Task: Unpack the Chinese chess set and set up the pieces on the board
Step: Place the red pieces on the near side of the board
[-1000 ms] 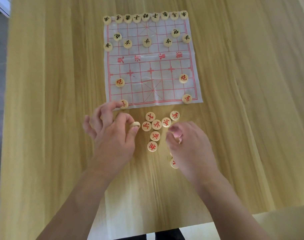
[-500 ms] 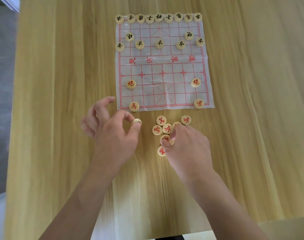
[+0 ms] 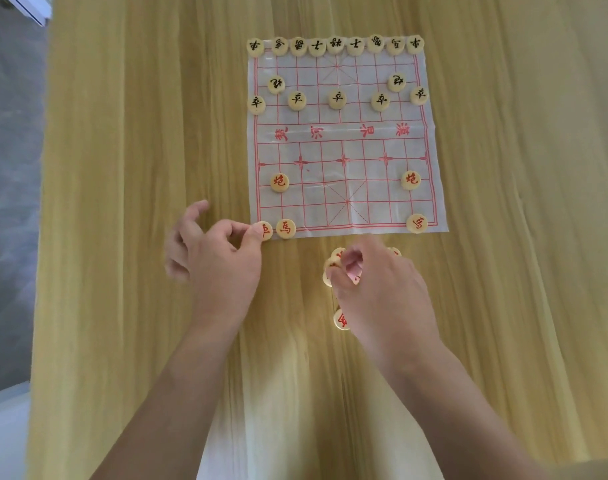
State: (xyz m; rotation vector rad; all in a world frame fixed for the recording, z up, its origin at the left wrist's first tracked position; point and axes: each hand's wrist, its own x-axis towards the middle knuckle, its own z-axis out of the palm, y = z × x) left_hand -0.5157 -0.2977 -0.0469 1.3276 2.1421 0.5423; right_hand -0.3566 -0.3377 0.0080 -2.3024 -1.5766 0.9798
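While spread flat on the wooden table (image 3: 122, 202), the paper board (image 3: 344, 147) already carries the whole black side: nine black pieces (image 3: 335, 46) along the far edge, two cannons and five soldiers in front. Only partly filled on the near red side: two red cannons (image 3: 279, 182), a horse (image 3: 286, 228) near the left corner, another horse (image 3: 417, 223) near the right. Still to place, judging by the gaps: most of the red back row and all five red soldiers. Waiting just off the near edge, half hidden under the right hand (image 3: 375, 282), a small heap of loose red pieces (image 3: 340, 318). Curled over that heap, fingers pinching at one piece, though blurred. Smallest of all, a red chariot (image 3: 266, 231) pinched between thumb and forefinger of the left hand (image 3: 219, 254), set on the near left corner point, touching the board, other fingers spread loose.
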